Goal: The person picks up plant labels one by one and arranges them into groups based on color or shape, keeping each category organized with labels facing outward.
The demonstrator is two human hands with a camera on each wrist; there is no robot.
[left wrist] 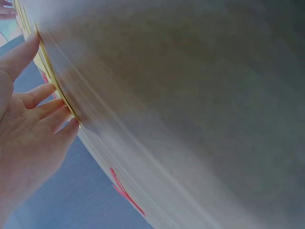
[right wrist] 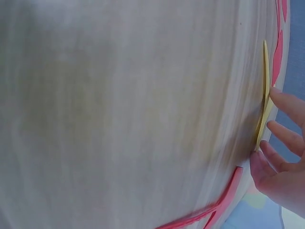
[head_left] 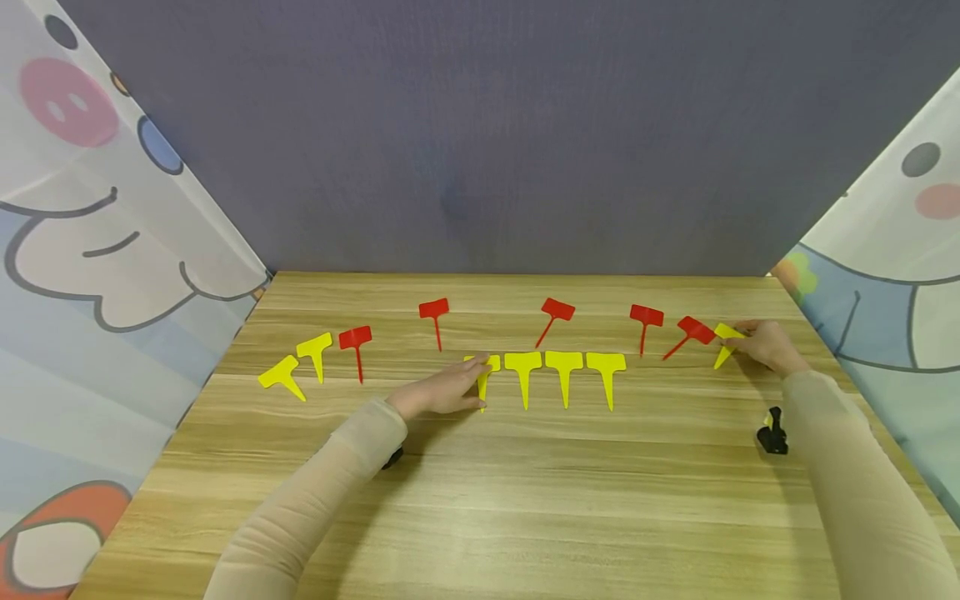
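Note:
Several yellow T-shaped plant labels (head_left: 522, 362) lie in a row on the wooden table. My left hand (head_left: 447, 388) rests over the leftmost of them, with fingertips at its head and thumb near its tip. In the left wrist view the fingers touch this thin yellow label (left wrist: 59, 86), which lies flat. Farther right, my right hand (head_left: 767, 345) pinches another yellow label (head_left: 725, 340), stem pointing down-left. In the right wrist view, fingers and thumb meet that label's edge (right wrist: 263, 119). A red label (head_left: 696, 330) lies just left of it.
Red labels (head_left: 433, 309) are scattered along the far side of the table (head_left: 525, 500). Two loose yellow labels (head_left: 282, 375) lie at the left. A red label (right wrist: 224, 202) is close to the right hand. A dark panel (head_left: 495, 142) stands behind, with printed cloth (head_left: 60, 333) at both sides.

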